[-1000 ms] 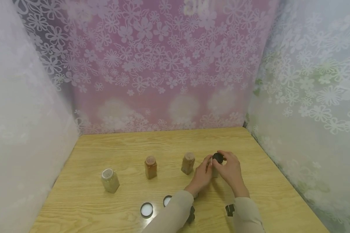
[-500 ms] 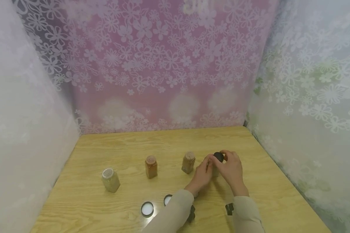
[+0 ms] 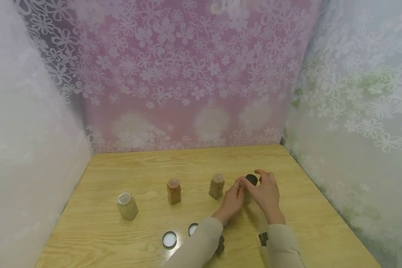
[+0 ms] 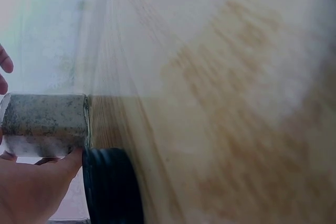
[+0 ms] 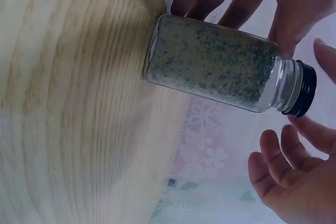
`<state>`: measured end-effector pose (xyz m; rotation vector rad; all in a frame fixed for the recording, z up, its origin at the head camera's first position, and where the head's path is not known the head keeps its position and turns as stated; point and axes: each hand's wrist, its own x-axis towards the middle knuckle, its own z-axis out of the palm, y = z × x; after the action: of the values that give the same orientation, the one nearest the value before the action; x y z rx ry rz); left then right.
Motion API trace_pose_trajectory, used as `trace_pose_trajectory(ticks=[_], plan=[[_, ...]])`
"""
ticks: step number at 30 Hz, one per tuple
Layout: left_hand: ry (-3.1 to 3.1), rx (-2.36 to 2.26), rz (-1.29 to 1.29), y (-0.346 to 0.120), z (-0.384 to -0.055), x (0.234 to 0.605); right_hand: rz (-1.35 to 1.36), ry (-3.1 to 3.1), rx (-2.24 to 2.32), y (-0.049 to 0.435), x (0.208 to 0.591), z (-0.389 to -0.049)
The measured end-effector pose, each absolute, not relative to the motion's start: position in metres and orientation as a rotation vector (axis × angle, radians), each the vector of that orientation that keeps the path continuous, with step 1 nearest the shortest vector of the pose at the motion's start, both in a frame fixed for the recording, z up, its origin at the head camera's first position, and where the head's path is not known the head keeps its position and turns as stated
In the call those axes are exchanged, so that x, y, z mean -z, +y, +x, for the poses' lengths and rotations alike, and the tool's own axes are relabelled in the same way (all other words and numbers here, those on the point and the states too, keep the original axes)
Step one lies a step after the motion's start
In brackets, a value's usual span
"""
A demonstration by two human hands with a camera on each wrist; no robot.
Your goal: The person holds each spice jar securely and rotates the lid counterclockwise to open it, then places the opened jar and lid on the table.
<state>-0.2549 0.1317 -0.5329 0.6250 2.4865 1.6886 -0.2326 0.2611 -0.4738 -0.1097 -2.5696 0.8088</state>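
A clear glass spice jar (image 5: 215, 61) of dark-flecked grey-green seasoning stands upright at the right of the table, with a black lid (image 3: 251, 179) on its neck. My left hand (image 3: 232, 203) holds the jar's body from the left. My right hand (image 3: 267, 193) is around the lid with its fingers spread. In the right wrist view, its index fingertip is right at the lid's edge and its other fingers (image 5: 286, 161) are off it. The left hand partly hides the jar in the head view.
Three uncapped shakers with perforated tops stand leftward: brown (image 3: 216, 187), orange (image 3: 174, 191) and pale (image 3: 127, 206). A black-rimmed lid (image 3: 169, 240) lies white side up; another (image 3: 192, 228) is partly behind the left sleeve. A dark ridged cap (image 4: 113, 187) shows close up in the left wrist view.
My right fingers have loosened from the lid, with the index finger lifting away and the thumb shifting left. The left hand stays on the jar.
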Motion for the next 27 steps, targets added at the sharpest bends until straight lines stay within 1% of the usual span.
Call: trace_pose_trajectory(ticks=[10, 27], plan=[[2.487, -1.712, 0.657, 0.1334, -0.2572, 0.5342, -0.020, -2.592, -0.783, 0.2646, 0.4716, -0.2305], [2.455, -1.732, 0.634, 0.1336, -0.2571, 0.5347, -0.028, -2.587, -0.903, 0.2618, 0.4710, -0.2287]])
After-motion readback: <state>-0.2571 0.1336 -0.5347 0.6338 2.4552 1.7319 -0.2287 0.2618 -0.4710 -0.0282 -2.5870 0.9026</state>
